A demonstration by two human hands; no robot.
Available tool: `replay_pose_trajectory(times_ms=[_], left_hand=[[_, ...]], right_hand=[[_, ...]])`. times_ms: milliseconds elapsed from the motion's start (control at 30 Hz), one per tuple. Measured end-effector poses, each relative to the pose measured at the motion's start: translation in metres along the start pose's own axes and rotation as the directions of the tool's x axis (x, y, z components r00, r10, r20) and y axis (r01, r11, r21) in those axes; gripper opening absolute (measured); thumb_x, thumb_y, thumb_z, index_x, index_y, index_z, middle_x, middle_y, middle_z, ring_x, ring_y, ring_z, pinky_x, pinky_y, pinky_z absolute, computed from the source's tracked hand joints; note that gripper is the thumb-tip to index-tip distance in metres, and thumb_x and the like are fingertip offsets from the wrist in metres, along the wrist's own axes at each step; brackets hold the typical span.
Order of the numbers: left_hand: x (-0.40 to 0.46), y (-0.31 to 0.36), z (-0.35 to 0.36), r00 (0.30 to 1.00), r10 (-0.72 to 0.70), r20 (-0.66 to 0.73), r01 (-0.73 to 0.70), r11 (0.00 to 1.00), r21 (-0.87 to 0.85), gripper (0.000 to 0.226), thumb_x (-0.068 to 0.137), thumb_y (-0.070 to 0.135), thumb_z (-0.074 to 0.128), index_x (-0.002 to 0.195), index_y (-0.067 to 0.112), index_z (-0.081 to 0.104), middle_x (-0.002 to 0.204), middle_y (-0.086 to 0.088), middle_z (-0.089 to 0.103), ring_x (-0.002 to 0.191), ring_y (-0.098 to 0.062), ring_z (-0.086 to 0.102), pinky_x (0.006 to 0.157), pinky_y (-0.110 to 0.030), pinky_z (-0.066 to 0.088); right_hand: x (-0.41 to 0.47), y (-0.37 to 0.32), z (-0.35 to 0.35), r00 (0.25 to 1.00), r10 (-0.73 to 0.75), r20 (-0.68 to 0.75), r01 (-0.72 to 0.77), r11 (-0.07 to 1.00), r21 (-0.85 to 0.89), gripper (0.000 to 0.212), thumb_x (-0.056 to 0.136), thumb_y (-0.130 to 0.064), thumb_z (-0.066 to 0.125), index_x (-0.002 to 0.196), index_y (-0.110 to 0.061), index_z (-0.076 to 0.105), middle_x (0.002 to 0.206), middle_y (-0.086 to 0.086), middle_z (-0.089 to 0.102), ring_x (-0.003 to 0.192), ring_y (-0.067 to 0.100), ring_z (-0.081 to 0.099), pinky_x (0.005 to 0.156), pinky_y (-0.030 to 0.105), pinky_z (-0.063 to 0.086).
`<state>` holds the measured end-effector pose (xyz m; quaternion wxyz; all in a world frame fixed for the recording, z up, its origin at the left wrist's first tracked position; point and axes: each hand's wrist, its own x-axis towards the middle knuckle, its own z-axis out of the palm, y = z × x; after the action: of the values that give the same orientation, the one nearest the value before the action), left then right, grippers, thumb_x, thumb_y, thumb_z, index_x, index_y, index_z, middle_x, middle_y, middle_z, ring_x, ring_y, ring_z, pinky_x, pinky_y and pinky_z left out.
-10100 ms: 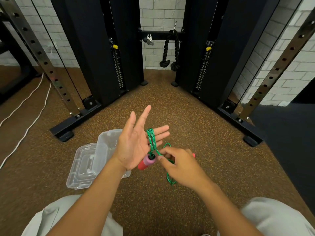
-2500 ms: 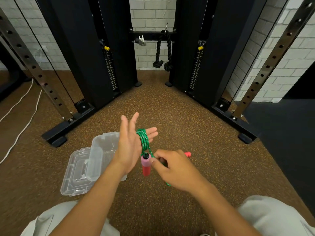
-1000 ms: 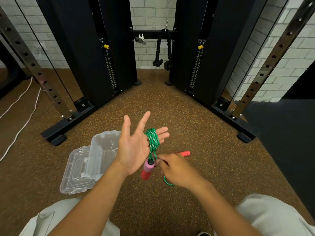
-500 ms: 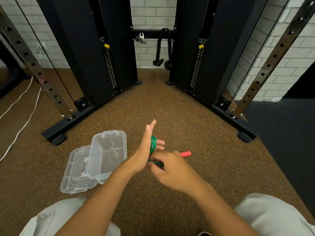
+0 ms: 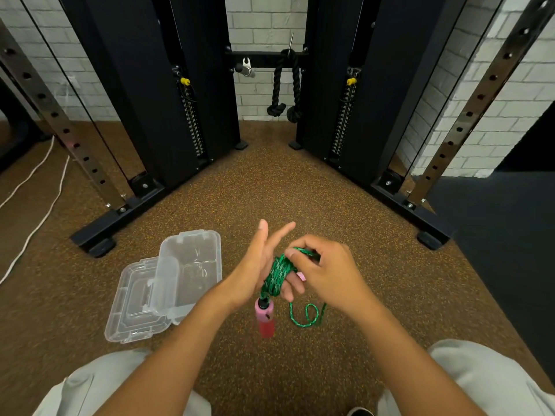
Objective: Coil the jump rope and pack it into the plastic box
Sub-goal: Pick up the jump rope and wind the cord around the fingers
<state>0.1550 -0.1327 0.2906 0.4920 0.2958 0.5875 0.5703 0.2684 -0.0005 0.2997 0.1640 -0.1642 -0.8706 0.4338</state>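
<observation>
No readable text anywhere (weight-stack scale marks [image 5: 192, 121] too small to read)

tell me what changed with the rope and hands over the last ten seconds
The right hand has carried the green rope up and over the left hand, adding turns, so the coil is thicker and only a short loose loop hangs below. The second handle, lying on the floor a moment ago, is now drawn up behind the fingers. The pink handle still dangles under the left hand, and the open plastic box stayed put.

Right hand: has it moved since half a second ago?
Yes. The right hand has risen from below the green rope coil to its far top, away from the person and the plastic box beside them, pinching a strand.
</observation>
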Motion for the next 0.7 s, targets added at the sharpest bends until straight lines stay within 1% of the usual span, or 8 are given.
replay_pose_trajectory(times_ms=[100,200,267,367,467,533,600,700], left_hand=[[-0.003,0.002,0.004,1.0,-0.003,0.011,0.004,1.0,-0.025,0.086,0.087,0.082,-0.002,0.159,0.043,0.022,0.083,-0.023,0.071,0.059,-0.025,0.062,0.056,-0.028,0.054],[-0.004,0.004,0.005,1.0,0.005,0.025,-0.003,0.996,-0.087,0.089,0.083,0.084,0.0,0.158,0.044,0.025,0.08,-0.02,0.071,0.056,-0.022,0.06,0.057,-0.029,0.052],[-0.005,0.006,0.003,0.999,0.008,0.039,0.0,0.981,-0.194,0.092,0.083,0.087,0.002,0.158,0.041,0.028,0.079,-0.02,0.069,0.055,-0.022,0.059,0.057,-0.03,0.052],[-0.006,0.008,-0.002,0.999,0.017,0.031,-0.003,0.915,-0.404,0.095,0.083,0.09,0.01,0.156,0.036,0.036,0.076,-0.019,0.067,0.055,-0.023,0.056,0.059,-0.032,0.051],[-0.008,0.011,-0.003,0.999,0.051,-0.014,-0.05,0.832,-0.553,0.095,0.084,0.09,0.016,0.155,0.032,0.041,0.079,-0.019,0.064,0.059,-0.023,0.056,0.062,-0.034,0.051],[-0.008,0.014,-0.004,0.995,0.084,-0.056,-0.101,0.787,-0.608,0.092,0.085,0.089,0.02,0.155,0.033,0.042,0.092,-0.022,0.068,0.071,-0.026,0.062,0.073,-0.038,0.054],[-0.007,0.015,-0.005,0.988,0.103,-0.112,-0.151,0.773,-0.616,0.087,0.087,0.087,0.024,0.155,0.034,0.04,0.115,-0.028,0.068,0.092,-0.032,0.068,0.091,-0.043,0.055],[-0.005,0.015,-0.007,0.979,0.093,-0.183,-0.182,0.801,-0.57,0.085,0.088,0.085,0.021,0.157,0.036,0.033,0.137,-0.033,0.06,0.124,-0.04,0.062,0.113,-0.05,0.041]], right_hand=[[0.002,0.005,0.0,1.0,0.019,-0.023,-0.018,0.999,0.031,0.01,0.096,-0.029,0.069,0.091,-0.025,0.076,0.068,-0.016,0.066,0.058,-0.001,0.054,0.061,0.02,0.039],[0.002,0.006,0.001,0.999,0.032,-0.018,-0.03,0.997,0.076,0.012,0.096,-0.031,0.07,0.089,-0.024,0.077,0.069,-0.012,0.069,0.057,-0.001,0.052,0.059,0.025,0.043],[0.003,0.008,0.001,0.998,0.061,-0.021,-0.059,0.994,0.092,0.016,0.097,-0.033,0.067,0.088,-0.023,0.076,0.072,-0.002,0.071,0.058,0.001,0.051,0.06,0.032,0.045],[0.004,0.012,0.005,0.993,0.119,0.012,-0.12,0.987,0.111,0.024,0.101,-0.032,0.061,0.086,-0.021,0.075,0.077,0.005,0.072,0.063,0.016,0.056,0.065,0.04,0.05],[0.001,0.014,0.015,0.986,0.136,0.092,-0.143,0.987,0.069,0.027,0.103,-0.02,0.053,0.084,-0.015,0.07,0.074,0.005,0.07,0.055,0.007,0.05,0.054,0.033,0.04],[-0.001,0.014,0.021,0.979,0.153,0.135,-0.153,0.988,-0.014,0.029,0.101,-0.012,0.051,0.075,-0.015,0.064,0.064,0.0,0.064,0.049,0.006,0.045,0.049,0.03,0.036],[-0.003,0.014,0.026,0.974,0.158,0.164,-0.144,0.985,-0.089,0.036,0.1,-0.012,0.052,0.066,-0.022,0.056,0.059,-0.006,0.058,0.049,0.012,0.048,0.049,0.03,0.039],[-0.004,0.012,0.031,0.97,0.105,0.218,-0.08,0.989,-0.124,0.036,0.104,-0.023,0.054,0.069,-0.029,0.056,0.066,-0.011,0.058,0.05,0.007,0.049,0.048,0.018,0.035]])
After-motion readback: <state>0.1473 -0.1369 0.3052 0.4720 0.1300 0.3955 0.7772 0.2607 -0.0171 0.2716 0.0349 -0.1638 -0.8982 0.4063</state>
